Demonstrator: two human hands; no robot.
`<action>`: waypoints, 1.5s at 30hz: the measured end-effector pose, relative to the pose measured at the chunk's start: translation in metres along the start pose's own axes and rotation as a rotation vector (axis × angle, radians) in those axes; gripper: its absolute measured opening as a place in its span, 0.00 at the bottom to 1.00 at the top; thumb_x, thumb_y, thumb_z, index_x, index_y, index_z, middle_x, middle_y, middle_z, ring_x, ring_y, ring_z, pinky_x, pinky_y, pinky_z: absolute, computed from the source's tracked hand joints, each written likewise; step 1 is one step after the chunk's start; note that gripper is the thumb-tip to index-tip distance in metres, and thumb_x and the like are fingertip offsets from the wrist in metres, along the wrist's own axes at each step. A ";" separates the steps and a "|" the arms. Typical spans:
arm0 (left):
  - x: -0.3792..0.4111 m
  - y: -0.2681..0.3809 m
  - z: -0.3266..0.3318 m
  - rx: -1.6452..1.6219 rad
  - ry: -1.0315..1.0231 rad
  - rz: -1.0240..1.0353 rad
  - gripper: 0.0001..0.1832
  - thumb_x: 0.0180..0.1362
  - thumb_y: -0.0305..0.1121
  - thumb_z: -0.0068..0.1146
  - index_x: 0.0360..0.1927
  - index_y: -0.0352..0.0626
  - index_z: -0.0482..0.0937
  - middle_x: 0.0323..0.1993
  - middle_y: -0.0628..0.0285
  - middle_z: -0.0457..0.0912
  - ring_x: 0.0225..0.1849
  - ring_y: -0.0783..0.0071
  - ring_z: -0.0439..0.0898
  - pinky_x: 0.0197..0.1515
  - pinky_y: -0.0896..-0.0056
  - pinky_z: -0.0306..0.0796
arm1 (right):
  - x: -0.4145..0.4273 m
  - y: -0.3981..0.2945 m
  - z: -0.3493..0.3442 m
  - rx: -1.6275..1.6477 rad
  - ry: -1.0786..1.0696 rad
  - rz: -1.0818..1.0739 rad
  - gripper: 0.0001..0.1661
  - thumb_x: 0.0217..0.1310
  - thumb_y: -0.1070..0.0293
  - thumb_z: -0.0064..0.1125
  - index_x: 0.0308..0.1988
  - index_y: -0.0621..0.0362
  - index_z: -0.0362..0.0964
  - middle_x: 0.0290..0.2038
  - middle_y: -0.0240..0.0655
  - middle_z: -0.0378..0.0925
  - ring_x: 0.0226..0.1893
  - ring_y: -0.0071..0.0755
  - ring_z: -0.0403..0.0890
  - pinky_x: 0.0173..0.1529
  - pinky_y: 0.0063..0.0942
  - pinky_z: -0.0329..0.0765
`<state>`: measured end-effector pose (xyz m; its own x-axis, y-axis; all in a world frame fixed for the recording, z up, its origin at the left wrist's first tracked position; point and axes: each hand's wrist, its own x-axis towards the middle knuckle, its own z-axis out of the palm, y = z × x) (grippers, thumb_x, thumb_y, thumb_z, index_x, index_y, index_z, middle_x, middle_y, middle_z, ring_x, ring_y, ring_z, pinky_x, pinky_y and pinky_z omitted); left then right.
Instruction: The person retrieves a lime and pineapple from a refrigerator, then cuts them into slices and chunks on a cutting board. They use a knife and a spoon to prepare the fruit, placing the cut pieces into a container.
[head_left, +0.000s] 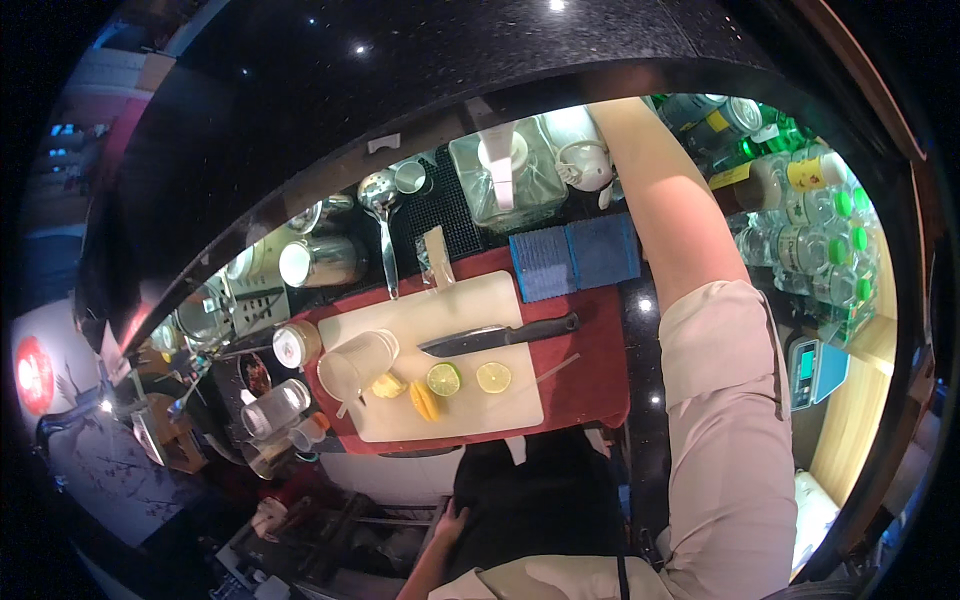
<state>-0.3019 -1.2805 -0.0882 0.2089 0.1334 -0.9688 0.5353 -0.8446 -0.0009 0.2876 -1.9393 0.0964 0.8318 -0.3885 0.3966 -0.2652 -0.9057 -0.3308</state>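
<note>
My right arm reaches forward past a white corded appliance (589, 169), and its hand is hidden under the dark overhead ledge. My left hand (451, 523) hangs low beside my black apron (540, 495); its grip is unclear. Before me, a white cutting board (480, 416) lies on a red cloth (600, 375). On the board rest a kitchen knife (480, 340) with a black handle, a cut lime half (443, 379), a pale citrus slice (493, 377) and yellow fruit pieces (424, 401). A clear glass (352, 367) lies tilted at the board's left end.
A folded blue cloth (574, 255) lies behind the board, near a large clear pump bottle (510, 187). A slotted metal spoon (386, 225) and a metal cup (322, 261) are farther left. Plastic bottles (817, 240) and a digital scale (817, 373) stand at right.
</note>
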 end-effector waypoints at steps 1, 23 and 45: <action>-0.003 0.007 0.002 -0.006 -0.006 0.008 0.48 0.62 0.63 0.50 0.77 0.47 0.49 0.66 0.35 0.68 0.68 0.39 0.67 0.70 0.51 0.61 | 0.000 -0.002 0.000 0.006 0.004 -0.005 0.16 0.63 0.61 0.57 0.47 0.57 0.80 0.39 0.42 0.84 0.33 0.34 0.84 0.36 0.34 0.77; -0.007 0.006 -0.008 0.084 -0.007 -0.046 0.48 0.60 0.65 0.48 0.78 0.54 0.47 0.68 0.35 0.64 0.69 0.40 0.65 0.71 0.52 0.60 | -0.005 0.055 -0.059 0.111 0.009 0.168 0.17 0.63 0.61 0.59 0.48 0.58 0.78 0.37 0.39 0.84 0.28 0.31 0.84 0.30 0.29 0.77; -0.016 0.091 -0.052 0.057 0.218 0.490 0.31 0.65 0.52 0.48 0.64 0.40 0.72 0.56 0.38 0.78 0.60 0.41 0.75 0.63 0.52 0.68 | -0.267 -0.020 -0.159 1.448 -0.237 0.919 0.13 0.71 0.67 0.55 0.52 0.59 0.74 0.26 0.24 0.69 0.17 0.13 0.62 0.19 0.16 0.54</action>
<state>-0.2139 -1.3321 -0.0595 0.5911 -0.1844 -0.7852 0.2881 -0.8610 0.4191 -0.0064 -1.8449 0.1333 0.7551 -0.4968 -0.4278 -0.1482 0.5063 -0.8495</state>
